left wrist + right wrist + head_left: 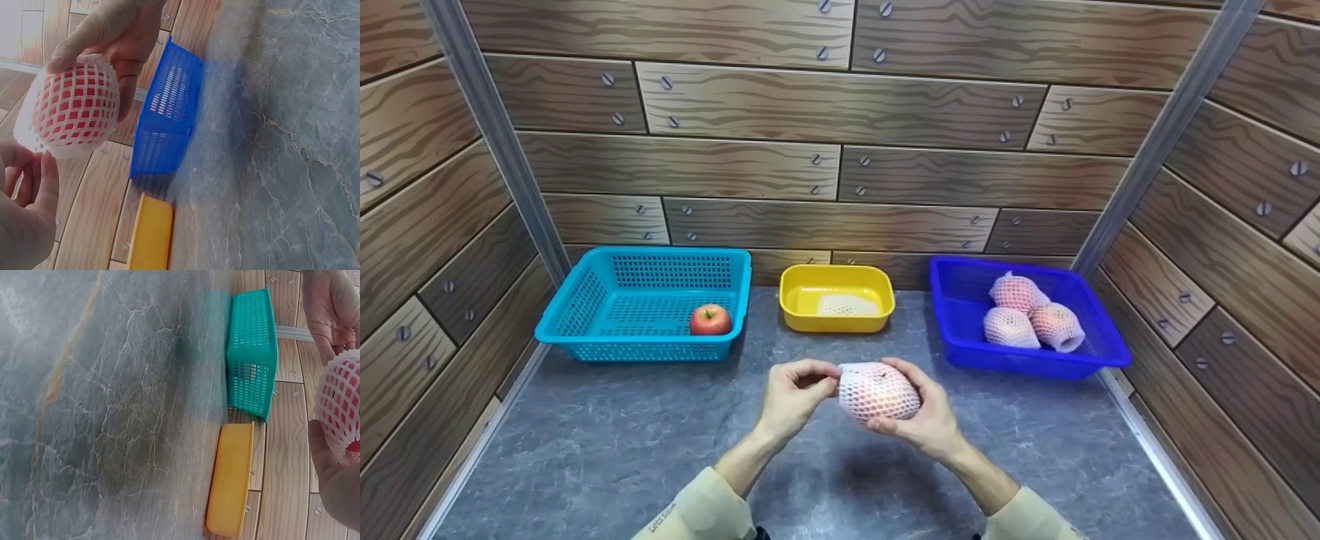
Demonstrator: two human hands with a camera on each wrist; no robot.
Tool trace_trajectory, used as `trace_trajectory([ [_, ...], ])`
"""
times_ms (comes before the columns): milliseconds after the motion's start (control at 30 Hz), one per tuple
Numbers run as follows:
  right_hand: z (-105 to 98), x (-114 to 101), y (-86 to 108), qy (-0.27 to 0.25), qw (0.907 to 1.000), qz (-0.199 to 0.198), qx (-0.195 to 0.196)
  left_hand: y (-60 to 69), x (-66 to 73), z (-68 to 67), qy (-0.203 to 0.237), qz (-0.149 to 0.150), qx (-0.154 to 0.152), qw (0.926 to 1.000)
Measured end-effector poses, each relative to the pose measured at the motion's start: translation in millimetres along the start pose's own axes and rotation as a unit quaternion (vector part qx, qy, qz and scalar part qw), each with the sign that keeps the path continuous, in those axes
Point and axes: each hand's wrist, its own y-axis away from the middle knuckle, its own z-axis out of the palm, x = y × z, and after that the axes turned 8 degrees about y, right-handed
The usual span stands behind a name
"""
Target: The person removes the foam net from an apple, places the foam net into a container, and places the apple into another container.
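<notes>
One netted apple (pixel 880 393) is on the near side of the yellow tray (pixel 837 324), between the right hand (pixel 928 420) gripping its body and the left hand (pixel 791 396) pinching the foam net (pixel 849 382) opposite.

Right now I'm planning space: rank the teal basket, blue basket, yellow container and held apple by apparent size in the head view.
1. Teal basket and blue basket: too alike to rank
2. Yellow container
3. Held apple

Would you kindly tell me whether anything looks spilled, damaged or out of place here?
Nothing stands out. The bare apple sits in the teal basket, three netted fruits lie in the blue basket, and the right hand grips another netted fruit, the left hand pinching its net.
</notes>
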Motion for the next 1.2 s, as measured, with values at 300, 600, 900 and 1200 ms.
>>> trace_trajectory([
  [300, 2.9, -1.9, -1.1, 0.01, 0.9997, 0.011, 0.017, 1.4, -1.8, -4.3, -0.069, -0.056, -0.045, 0.995],
  [600, 3.6, 1.3, 2.1, 0.042, 0.9987, 0.018, 0.021, 5.2, -2.4, -0.7, -0.023, -0.02, -0.116, 0.9928],
  [900, 7.4, 5.3, 5.1, 0.07, 0.9964, -0.046, -0.015, 11.3, -6.0, 4.1, -0.062, -0.015, -0.189, 0.9799],
  [1200, 12.3, 6.5, 5.2, 0.146, 0.9837, -0.103, -0.023, 17.4, -13.6, 9.5, -0.145, 0.041, -0.198, 0.9686],
])
